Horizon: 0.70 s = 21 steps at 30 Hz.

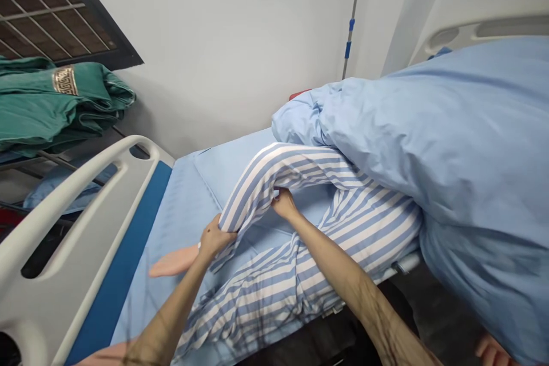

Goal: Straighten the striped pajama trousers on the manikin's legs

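Note:
A bent leg in blue-and-white striped trousers [295, 160] rises off the bed, its bare foot [175, 261] over the sheet. My left hand [215, 237] is wrapped round the lower shin, just above the ankle, thumb on the cloth. Behind the bent knee, my right hand [283, 202] grips the striped fabric from below; its fingertips are partly hidden. The other leg [274, 291] lies stretched along the near side of the bed, its foot [105, 353] partly behind my left forearm.
A blue quilt [463, 143] covers the upper body and hangs over the near side. The bed's end board [81, 234] stands at left. Green folded cloth [64, 106] rests beyond it. A pole [354, 17] stands by the wall. Fingers [493, 350] show at bottom right.

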Motion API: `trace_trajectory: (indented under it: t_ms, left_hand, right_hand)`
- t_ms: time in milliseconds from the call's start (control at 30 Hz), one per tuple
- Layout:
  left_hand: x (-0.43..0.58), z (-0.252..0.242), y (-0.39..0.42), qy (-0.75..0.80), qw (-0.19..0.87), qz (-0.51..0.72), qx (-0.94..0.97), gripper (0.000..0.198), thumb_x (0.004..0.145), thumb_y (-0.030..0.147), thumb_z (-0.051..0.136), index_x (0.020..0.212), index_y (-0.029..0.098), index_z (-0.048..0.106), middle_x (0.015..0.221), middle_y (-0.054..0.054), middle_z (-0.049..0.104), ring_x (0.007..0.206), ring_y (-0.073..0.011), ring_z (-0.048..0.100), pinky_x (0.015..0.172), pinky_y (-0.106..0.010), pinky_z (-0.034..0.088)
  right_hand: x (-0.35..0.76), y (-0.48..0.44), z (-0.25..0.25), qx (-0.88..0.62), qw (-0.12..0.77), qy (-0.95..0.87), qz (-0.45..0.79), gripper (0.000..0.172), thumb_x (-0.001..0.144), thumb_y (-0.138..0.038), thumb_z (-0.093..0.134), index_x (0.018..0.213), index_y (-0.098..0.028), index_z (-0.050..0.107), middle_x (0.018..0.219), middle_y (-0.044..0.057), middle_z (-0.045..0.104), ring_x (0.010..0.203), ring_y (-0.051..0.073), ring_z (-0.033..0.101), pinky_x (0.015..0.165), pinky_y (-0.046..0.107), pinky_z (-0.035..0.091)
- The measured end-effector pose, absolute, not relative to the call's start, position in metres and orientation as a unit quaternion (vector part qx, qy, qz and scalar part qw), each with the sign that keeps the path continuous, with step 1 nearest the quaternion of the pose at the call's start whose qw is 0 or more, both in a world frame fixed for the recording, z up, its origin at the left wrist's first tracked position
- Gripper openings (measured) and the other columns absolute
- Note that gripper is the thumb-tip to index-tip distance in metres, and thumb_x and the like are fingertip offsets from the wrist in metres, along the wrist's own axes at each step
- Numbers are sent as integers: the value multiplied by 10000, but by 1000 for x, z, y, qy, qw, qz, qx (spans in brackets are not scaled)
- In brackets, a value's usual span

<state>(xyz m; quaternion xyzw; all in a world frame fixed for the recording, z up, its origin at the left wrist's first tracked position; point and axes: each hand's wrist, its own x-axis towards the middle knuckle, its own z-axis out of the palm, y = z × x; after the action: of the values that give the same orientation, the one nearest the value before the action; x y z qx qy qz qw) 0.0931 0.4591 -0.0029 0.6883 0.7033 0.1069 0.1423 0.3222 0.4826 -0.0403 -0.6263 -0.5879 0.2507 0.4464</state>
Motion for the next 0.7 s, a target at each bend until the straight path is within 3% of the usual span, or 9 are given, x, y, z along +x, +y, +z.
trace_trajectory:
  t_ms: [133,267,433,567,700]
  left_hand:
    - [146,-3,463,696,173,185,672,470,588,373,678,1014,205,568,892,-34,676,820,-212,623,654,-261,445]
    - [153,-4,465,687,189,173,680,472,619,370,666,1046,192,570,926,-51,682,852,-219,629,683,-268,462]
    - [127,11,469,691,164,121,693,496,628,372,645,1087,202,569,932,-52,682,875,-239,633,697,-278,469]
    - [89,47,477,693,107,42,711,538,619,386,616,1132,233,562,958,-48,683,911,-263,633,684,-278,450]
    - [36,89,481,686,19,-69,724,555,624,396,577,1161,256,553,1009,-64,685,943,-300,636,691,-301,447]
  right_hand:
    - [329,481,-43,-616,496,-570,222,481,744,-144,541,1216,-136,450,1206,154,563,1028,233,604,848,328,520]
    - [331,478,-42,-626,473,-579,221,491,766,-124,494,1246,-130,391,1242,161,532,1101,228,571,885,295,498]
    - [332,477,-43,-649,429,-576,250,440,831,-182,462,1264,-134,407,1248,153,544,1040,228,602,862,318,501]
    - [334,479,-43,-675,400,-566,254,485,865,-195,458,1341,-119,406,1343,160,524,1074,206,600,929,292,464]
    - [333,474,-38,-694,289,-613,242,459,885,-228,475,1314,-73,520,1310,186,579,1182,239,561,1000,270,414]
